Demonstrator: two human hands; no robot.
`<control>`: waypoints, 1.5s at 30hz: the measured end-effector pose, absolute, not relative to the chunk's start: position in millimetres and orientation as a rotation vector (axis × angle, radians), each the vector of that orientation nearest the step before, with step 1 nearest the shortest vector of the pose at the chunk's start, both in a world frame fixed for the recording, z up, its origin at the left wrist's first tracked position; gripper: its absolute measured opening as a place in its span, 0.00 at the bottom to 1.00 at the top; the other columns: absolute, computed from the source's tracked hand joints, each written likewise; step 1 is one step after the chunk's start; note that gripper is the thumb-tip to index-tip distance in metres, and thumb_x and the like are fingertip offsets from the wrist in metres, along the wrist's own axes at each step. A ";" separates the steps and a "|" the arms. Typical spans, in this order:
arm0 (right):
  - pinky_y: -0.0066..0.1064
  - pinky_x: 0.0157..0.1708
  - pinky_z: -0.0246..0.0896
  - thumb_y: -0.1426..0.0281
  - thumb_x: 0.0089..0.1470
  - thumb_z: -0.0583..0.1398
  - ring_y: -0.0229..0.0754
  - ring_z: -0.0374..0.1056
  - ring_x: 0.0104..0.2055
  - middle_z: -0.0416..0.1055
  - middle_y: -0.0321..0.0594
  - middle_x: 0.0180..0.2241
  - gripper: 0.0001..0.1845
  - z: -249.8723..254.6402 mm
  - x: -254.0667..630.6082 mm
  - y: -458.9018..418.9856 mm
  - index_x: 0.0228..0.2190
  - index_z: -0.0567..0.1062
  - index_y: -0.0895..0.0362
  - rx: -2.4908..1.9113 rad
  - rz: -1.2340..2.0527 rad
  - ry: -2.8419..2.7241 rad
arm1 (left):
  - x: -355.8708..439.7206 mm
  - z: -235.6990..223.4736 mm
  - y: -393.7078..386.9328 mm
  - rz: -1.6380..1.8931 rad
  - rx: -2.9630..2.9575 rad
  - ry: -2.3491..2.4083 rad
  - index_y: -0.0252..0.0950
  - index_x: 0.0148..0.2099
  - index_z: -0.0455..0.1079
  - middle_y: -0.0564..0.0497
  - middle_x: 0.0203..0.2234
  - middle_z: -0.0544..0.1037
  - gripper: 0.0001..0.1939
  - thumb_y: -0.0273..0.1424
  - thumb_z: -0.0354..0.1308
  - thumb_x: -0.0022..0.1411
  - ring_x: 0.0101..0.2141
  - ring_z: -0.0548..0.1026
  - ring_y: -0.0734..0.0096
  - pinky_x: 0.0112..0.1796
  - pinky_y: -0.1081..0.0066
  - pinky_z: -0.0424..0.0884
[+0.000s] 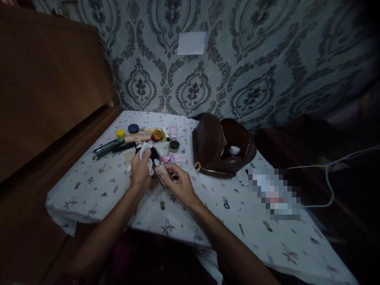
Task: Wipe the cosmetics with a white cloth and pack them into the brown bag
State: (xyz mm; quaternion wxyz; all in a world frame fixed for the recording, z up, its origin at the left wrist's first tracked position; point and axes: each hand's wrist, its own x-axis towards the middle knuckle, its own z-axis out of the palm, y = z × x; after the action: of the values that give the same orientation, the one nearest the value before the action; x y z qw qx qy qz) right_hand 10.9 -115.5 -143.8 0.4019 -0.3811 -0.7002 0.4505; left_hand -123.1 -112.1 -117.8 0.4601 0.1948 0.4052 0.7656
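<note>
My right hand (181, 184) is closed around a small bottle of beige liquid, like foundation (161, 171), with a silver collar and black cap. The bottle leans, its cap pointing up and left. Close beside the cap, my left hand (139, 171) grips a crumpled white tissue (145, 147). Whether the tissue touches the bottle I cannot tell. Just beyond my hands lie a pink-and-white tube (173, 158) and a dark green-lidded jar (173, 146). My left fingers partly hide some dark items behind them.
Several cosmetics lie at the back left, among them a green tube (107, 148), a blue-lidded jar (133, 128) and a yellow cap (120, 133). A brown bag (208, 138) stands unzipped to the right, a white-lidded jar (234, 150) inside. A wooden cabinet (56, 79) borders the left.
</note>
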 end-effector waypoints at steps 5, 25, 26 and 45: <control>0.28 0.29 0.60 0.59 0.60 0.58 0.41 0.69 0.35 0.75 0.39 0.35 0.14 -148.4 13.3 -115.5 0.40 0.74 0.56 -0.886 1.158 -1.761 | -120.8 -122.1 -112.8 1.909 0.470 0.982 0.34 0.38 0.74 0.57 0.25 0.76 0.24 0.41 0.76 0.42 0.22 0.73 0.77 0.27 0.77 0.71; 0.32 0.35 0.64 0.56 0.66 0.52 0.42 0.69 0.34 0.74 0.41 0.35 0.15 -153.2 10.8 -118.6 0.39 0.69 0.54 -0.909 1.139 -1.670 | -106.6 -134.3 -117.5 1.889 0.582 1.061 0.38 0.40 0.71 0.59 0.28 0.74 0.19 0.39 0.72 0.50 0.27 0.71 0.79 0.32 0.78 0.70; 0.32 0.34 0.64 0.56 0.66 0.52 0.42 0.69 0.33 0.74 0.41 0.34 0.15 -153.5 10.9 -118.2 0.39 0.69 0.54 -0.912 1.146 -1.657 | -106.3 -134.3 -117.5 1.887 0.601 1.063 0.38 0.40 0.71 0.58 0.28 0.74 0.19 0.39 0.71 0.50 0.27 0.71 0.78 0.33 0.77 0.70; 0.33 0.40 0.61 0.55 0.67 0.48 0.42 0.67 0.38 0.72 0.39 0.36 0.17 -152.6 10.5 -117.1 0.39 0.68 0.54 -0.933 1.036 -1.586 | -111.6 -151.7 -133.4 1.581 1.911 1.603 0.43 0.66 0.66 0.46 0.70 0.58 0.23 0.39 0.45 0.74 0.69 0.57 0.57 0.66 0.52 0.55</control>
State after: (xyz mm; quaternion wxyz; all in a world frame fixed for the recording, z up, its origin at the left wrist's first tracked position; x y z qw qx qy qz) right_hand 10.5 -117.1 -152.6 0.4923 -0.3847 -0.6538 0.4268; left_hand -111.6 -133.4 -151.7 0.0942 0.6442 0.5403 0.5330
